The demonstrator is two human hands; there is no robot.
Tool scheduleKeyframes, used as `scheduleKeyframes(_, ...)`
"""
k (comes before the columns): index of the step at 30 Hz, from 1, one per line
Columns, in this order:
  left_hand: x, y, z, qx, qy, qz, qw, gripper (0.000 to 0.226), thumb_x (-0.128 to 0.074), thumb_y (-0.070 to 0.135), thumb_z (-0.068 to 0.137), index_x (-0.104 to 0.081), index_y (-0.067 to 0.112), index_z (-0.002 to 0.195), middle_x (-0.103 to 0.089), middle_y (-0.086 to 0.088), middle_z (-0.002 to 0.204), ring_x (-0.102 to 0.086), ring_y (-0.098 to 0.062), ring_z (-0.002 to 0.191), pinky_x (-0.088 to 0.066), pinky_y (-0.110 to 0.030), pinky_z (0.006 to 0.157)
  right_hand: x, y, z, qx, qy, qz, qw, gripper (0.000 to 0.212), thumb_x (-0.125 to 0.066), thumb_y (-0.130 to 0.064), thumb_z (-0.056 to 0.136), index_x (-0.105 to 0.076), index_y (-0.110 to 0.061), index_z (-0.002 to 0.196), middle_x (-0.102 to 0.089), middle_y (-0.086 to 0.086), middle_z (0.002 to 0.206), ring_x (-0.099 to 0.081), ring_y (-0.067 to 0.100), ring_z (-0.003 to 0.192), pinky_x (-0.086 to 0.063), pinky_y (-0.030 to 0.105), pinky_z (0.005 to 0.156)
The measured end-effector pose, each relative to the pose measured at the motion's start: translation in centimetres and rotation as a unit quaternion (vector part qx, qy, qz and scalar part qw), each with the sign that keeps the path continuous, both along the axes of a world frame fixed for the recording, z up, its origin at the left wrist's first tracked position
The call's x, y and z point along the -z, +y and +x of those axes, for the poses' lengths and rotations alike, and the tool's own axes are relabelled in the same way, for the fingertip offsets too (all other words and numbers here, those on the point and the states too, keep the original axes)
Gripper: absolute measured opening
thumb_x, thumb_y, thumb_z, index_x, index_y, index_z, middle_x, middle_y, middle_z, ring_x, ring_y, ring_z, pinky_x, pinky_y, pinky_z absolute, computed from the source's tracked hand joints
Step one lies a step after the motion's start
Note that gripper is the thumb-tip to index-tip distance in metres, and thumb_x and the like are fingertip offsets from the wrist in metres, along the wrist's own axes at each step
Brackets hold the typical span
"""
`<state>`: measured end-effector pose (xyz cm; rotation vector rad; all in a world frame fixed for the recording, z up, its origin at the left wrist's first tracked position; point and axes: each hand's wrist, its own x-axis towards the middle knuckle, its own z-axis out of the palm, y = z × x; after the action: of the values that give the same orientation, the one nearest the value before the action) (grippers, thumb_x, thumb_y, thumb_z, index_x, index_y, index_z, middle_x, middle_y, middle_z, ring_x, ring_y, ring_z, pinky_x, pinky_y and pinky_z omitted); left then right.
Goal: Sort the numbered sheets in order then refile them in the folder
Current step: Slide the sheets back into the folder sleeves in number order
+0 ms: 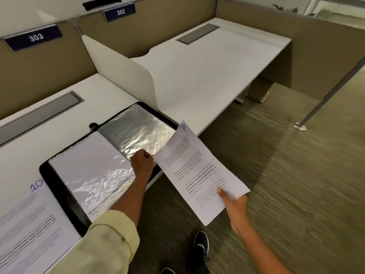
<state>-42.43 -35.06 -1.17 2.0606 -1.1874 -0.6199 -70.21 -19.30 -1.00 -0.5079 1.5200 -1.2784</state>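
A black folder (59, 186) with clear plastic sleeves lies open on the white desk (102, 89). Its left sleeve holds a white sheet; the right sleeve (138, 127) looks shiny and dark. My left hand (141, 162) pinches the near edge of that right sleeve. My right hand (234, 206) holds a printed sheet marked 7 (197, 171) by its near end, out past the desk edge above the floor. A sheet marked 10 (29, 224) lies on the desk left of the folder.
A white divider panel (122, 72) separates this desk from the neighbouring desk (207, 66) to the right. Grey cable flaps (39, 113) sit in both desks. Tan partitions carry signs 303 and 302. My black shoe (200, 248) stands on carpet.
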Motion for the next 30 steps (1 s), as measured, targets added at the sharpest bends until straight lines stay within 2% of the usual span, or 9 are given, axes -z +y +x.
scheduleKeyframes(4, 0.4, 0.2, -0.2, 0.068, 0.029, 0.008, 0.997, 0.011, -0.061, -0.004, 0.078, -0.069, 0.001, 0.072, -0.065, -0.010, 0.073, -0.059, -0.022, 0.070, -0.040, -0.027, 0.063, -0.1, 0.3, 0.1, 0.010, 0.014, -0.002, 1.000, 0.035, -0.074, 0.000, 0.084, -0.063, -0.016, 0.112, -0.072, 0.004, 0.108, -0.070, 0.017, 0.099, -0.060, 0.039, 0.085)
scheduleKeyframes(7, 0.6, -0.1, 0.4, 0.079, 0.032, 0.014, 0.996, 0.016, -0.065, -0.003, 0.077, -0.075, 0.004, 0.088, -0.070, -0.007, 0.093, -0.063, -0.020, 0.088, -0.047, -0.027, 0.078, 0.0, 0.3, 0.4, 0.021, 0.024, -0.009, 0.999, 0.035, -0.073, 0.002, 0.083, -0.063, -0.022, 0.106, -0.071, -0.002, 0.103, -0.069, 0.009, 0.094, -0.060, 0.031, 0.082)
scheduleKeyframes(10, 0.7, -0.3, 1.0, 0.066, 0.055, 0.030, 0.996, 0.021, -0.068, -0.004, 0.075, -0.073, 0.008, 0.092, -0.071, -0.009, 0.099, -0.066, -0.022, 0.091, -0.053, -0.033, 0.085, 0.1, 0.2, 0.8, 0.025, 0.033, -0.010, 0.999, 0.036, -0.073, 0.001, 0.084, -0.061, -0.014, 0.114, -0.070, -0.001, 0.103, -0.069, 0.011, 0.094, -0.060, 0.030, 0.080)
scheduleKeyframes(12, 0.7, -0.2, 1.2, 0.061, 0.050, 0.018, 0.997, 0.023, -0.066, -0.008, 0.075, -0.071, 0.006, 0.093, -0.071, -0.011, 0.097, -0.066, -0.025, 0.088, -0.051, -0.030, 0.080, 0.3, 0.1, 1.2, 0.021, 0.047, -0.010, 0.999, 0.034, -0.074, 0.000, 0.084, -0.062, -0.013, 0.113, -0.071, 0.001, 0.103, -0.070, 0.013, 0.094, -0.061, 0.031, 0.079)
scheduleKeyframes(15, 0.4, 0.3, 1.1, 0.068, -0.005, -0.052, 0.996, 0.025, -0.058, -0.014, 0.075, -0.071, 0.001, 0.091, -0.070, -0.013, 0.090, -0.063, -0.025, 0.084, -0.041, -0.025, 0.073, 0.2, 0.1, 1.8, 0.012, 0.080, -0.016, 0.997, 0.031, -0.073, -0.001, 0.085, -0.064, -0.008, 0.114, -0.071, 0.002, 0.100, -0.070, 0.012, 0.091, -0.060, 0.022, 0.069)
scheduleKeyframes(19, 0.0, 1.0, 0.3, 0.087, -0.056, -0.095, 0.990, 0.016, -0.060, -0.004, 0.083, -0.067, 0.004, 0.095, -0.064, -0.007, 0.089, -0.054, -0.016, 0.079, -0.037, -0.025, 0.071, 0.1, 0.1, 2.4, 0.010, 0.115, -0.020, 0.993, 0.032, -0.074, -0.004, 0.086, -0.066, -0.003, 0.117, -0.072, 0.002, 0.099, -0.070, 0.009, 0.088, -0.058, 0.019, 0.066)
scheduleKeyframes(22, 0.1, 1.4, -0.3, 0.086, -0.060, -0.104, 0.989, 0.014, -0.061, 0.003, 0.088, -0.065, 0.007, 0.101, -0.061, -0.003, 0.091, -0.052, -0.014, 0.080, -0.038, -0.026, 0.072, -0.3, 0.1, 3.2, 0.005, 0.117, -0.029, 0.993, 0.031, -0.073, -0.002, 0.086, -0.064, -0.009, 0.115, -0.069, -0.007, 0.094, -0.067, 0.000, 0.084, -0.056, 0.014, 0.065)
scheduleKeyframes(26, 0.1, 1.3, -0.7, 0.095, -0.040, -0.101, 0.990, 0.016, -0.061, 0.006, 0.090, -0.065, 0.009, 0.104, -0.063, -0.003, 0.094, -0.056, -0.018, 0.083, -0.044, -0.031, 0.075, 0.2, 0.2, 4.2, -0.030, 0.110, -0.016, 0.993, 0.028, -0.073, -0.005, 0.086, -0.064, -0.012, 0.112, -0.071, -0.003, 0.100, -0.071, 0.004, 0.087, -0.059, 0.022, 0.071)
scheduleKeyframes(30, 0.0, 1.1, -0.8, 0.099, -0.005, -0.078, 0.992, 0.014, -0.063, 0.005, 0.089, -0.067, 0.008, 0.101, -0.064, -0.002, 0.092, -0.058, -0.015, 0.080, -0.045, -0.027, 0.072, 0.6, 0.1, 5.0, -0.065, 0.102, 0.002, 0.993, 0.024, -0.072, -0.009, 0.088, -0.063, -0.018, 0.109, -0.072, 0.001, 0.106, -0.070, 0.010, 0.096, -0.060, 0.028, 0.078)
